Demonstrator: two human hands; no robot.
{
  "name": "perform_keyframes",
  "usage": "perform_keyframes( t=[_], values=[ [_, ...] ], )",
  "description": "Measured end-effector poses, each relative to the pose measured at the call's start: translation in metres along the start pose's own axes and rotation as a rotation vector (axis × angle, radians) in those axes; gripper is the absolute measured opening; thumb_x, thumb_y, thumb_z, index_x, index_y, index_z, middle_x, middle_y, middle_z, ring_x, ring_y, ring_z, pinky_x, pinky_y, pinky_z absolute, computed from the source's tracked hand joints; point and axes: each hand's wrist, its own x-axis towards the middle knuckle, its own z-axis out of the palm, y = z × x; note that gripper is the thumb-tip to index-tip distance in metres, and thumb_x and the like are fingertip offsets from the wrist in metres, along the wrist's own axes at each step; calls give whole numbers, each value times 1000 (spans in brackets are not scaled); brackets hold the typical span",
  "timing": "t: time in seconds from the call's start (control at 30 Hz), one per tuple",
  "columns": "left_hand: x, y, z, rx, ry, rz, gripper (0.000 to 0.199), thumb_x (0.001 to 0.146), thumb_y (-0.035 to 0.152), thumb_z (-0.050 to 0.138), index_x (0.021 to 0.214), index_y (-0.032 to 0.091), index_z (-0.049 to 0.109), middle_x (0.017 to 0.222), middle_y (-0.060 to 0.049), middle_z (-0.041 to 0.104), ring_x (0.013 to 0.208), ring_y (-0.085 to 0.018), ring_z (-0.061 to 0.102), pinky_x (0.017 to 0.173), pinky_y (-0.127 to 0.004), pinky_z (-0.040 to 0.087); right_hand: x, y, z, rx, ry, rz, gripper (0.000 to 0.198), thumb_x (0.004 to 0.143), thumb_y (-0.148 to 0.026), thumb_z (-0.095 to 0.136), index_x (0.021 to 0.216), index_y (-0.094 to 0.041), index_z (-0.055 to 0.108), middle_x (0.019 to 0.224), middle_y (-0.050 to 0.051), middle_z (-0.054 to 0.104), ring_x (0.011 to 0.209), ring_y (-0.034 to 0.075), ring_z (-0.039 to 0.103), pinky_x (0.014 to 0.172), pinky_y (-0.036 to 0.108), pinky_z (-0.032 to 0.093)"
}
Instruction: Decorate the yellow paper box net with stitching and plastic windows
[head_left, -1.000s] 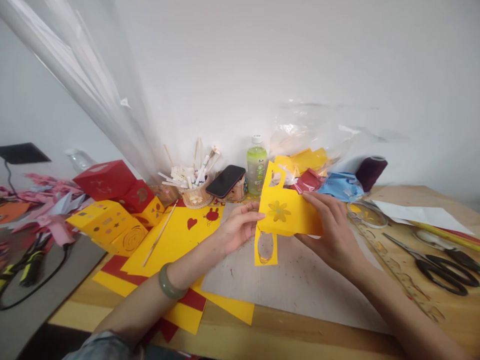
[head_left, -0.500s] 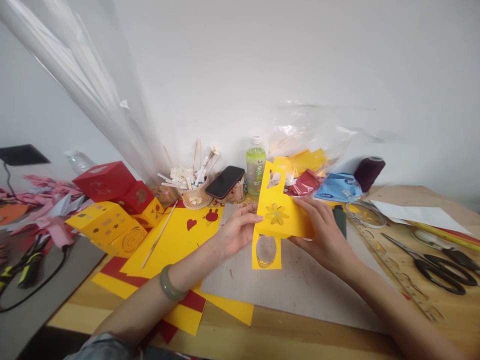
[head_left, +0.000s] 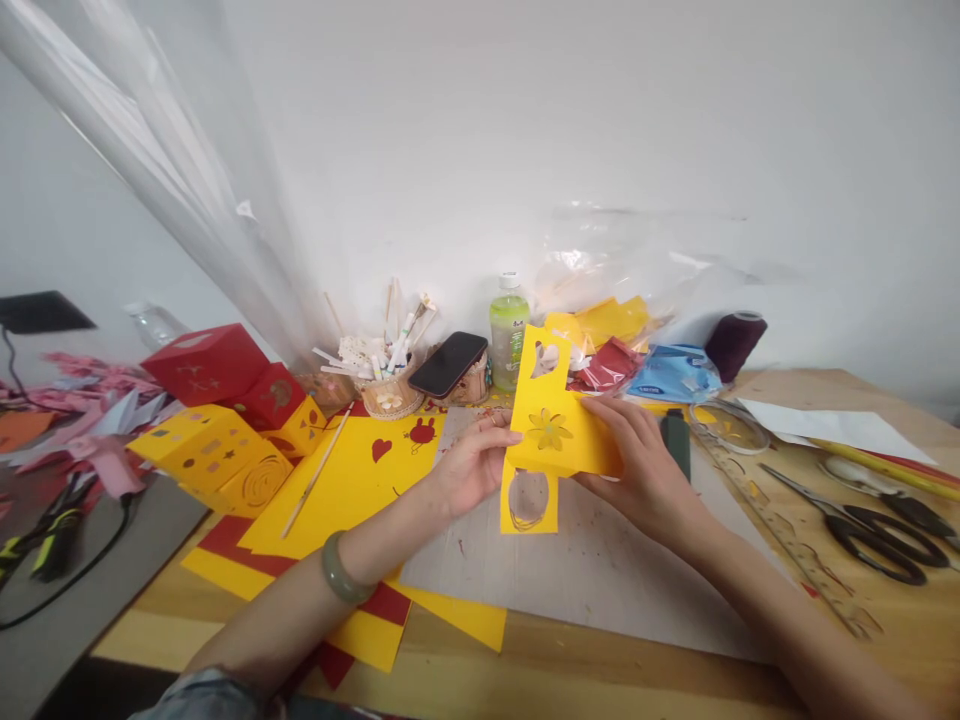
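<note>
A folded yellow paper cutout [head_left: 592, 440] is held up above the grey board, between my two hands. It has a flower-shaped cutout in its middle panel, an opening in the upper flap and a rounded hole in the lower flap. My left hand [head_left: 476, 455] pinches its left edge beside the flower, thumb at the front. At the right side, my right hand [head_left: 649, 465] grips the paper with fingers above and thumb below. A green bangle circles my left wrist. Behind the paper stands a bottle of green drink [head_left: 508, 330].
Black scissors [head_left: 874, 530] and a clear ruler [head_left: 795, 550] lie right of the grey board [head_left: 600, 590]. Yellow and red sheets [head_left: 360, 470], a wooden stick and folded paper boxes [head_left: 214, 455] are at left. A phone [head_left: 448, 364] rests on a basket beside a pot of pens.
Both hands and the yellow paper cutout stay almost in the same pose. The whole view has shifted very slightly; the grip is unchanged.
</note>
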Motion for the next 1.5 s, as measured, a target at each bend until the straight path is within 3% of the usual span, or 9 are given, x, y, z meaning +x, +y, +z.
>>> perform_keyframes(
  t=[0.27, 0.5, 0.67, 0.87, 1.03, 1.13, 1.3, 1.4, 1.5],
  values=[
    [2, -1, -2, 3, 62, -35, 23, 64, 8, 65, 86, 12, 64, 85, -7, 70, 72, -16, 64, 64, -25, 46, 1, 0, -1, -60, 55, -13, 70, 78, -30, 61, 137, -25, 24, 122, 14, 45, 112, 32, 43, 92, 52, 39],
    [1, -3, 0, 31, 107, 20, 16, 65, 10, 66, 81, 14, 64, 84, -4, 69, 75, -14, 62, 63, -22, 44, -1, -4, 4, -198, 23, 28, 78, 74, -55, 60, 136, -23, 25, 136, 18, 36, 123, 38, 32, 98, 60, 25],
    [3, -5, -3, 27, 95, 55, 20, 65, 7, 62, 84, 14, 63, 87, -4, 68, 74, -14, 61, 61, -21, 43, 1, -11, 0, -88, 85, 54, 51, 83, -40, 56, 128, -27, 35, 127, 13, 44, 116, 31, 41, 95, 53, 33],
    [5, -3, -3, -47, 27, 72, 28, 66, 5, 56, 91, 14, 62, 97, -6, 67, 90, -18, 60, 72, -25, 44, 1, -4, 1, 145, 255, 413, 52, 83, -42, 54, 129, -25, 37, 130, 13, 43, 121, 32, 39, 97, 56, 35],
    [1, -4, -2, -30, 2, 112, 38, 53, -3, 51, 85, 14, 62, 87, -3, 68, 86, -19, 60, 71, -27, 43, 3, -7, -4, 813, -29, 646, 38, 84, -43, 54, 120, -29, 53, 125, 5, 57, 117, 26, 51, 92, 43, 46],
    [-2, -5, 1, 4, -53, 117, 41, 49, -3, 50, 84, 14, 64, 84, -3, 69, 82, -19, 61, 71, -28, 44, 4, -10, -8, 993, -43, 714, 30, 81, -40, 58, 105, -24, 64, 111, 4, 66, 109, 24, 57, 95, 42, 44],
    [-5, -8, 3, 108, -189, 173, 34, 57, -1, 61, 84, 17, 68, 85, -2, 68, 88, -17, 60, 84, -28, 42, 8, -10, -19, 978, 131, 869, 17, 72, -38, 67, 77, -23, 69, 79, 0, 69, 76, 18, 64, 77, 32, 51],
    [-5, -8, -3, 83, -243, 104, 22, 61, 6, 66, 80, 16, 68, 88, -3, 67, 91, -17, 59, 84, -27, 42, 13, -13, -28, 967, 157, 965, 23, 70, -43, 67, 67, -21, 64, 58, -1, 62, 55, 14, 58, 60, 28, 52],
    [-3, -7, -8, -18, -289, -3, 24, 69, 22, 68, 92, 15, 66, 100, -8, 65, 95, -20, 57, 83, -32, 43, 16, -14, -32, 935, 167, 985, 26, 71, -46, 64, 68, -20, 61, 54, 0, 60, 48, 15, 56, 47, 28, 48]
  ],
)
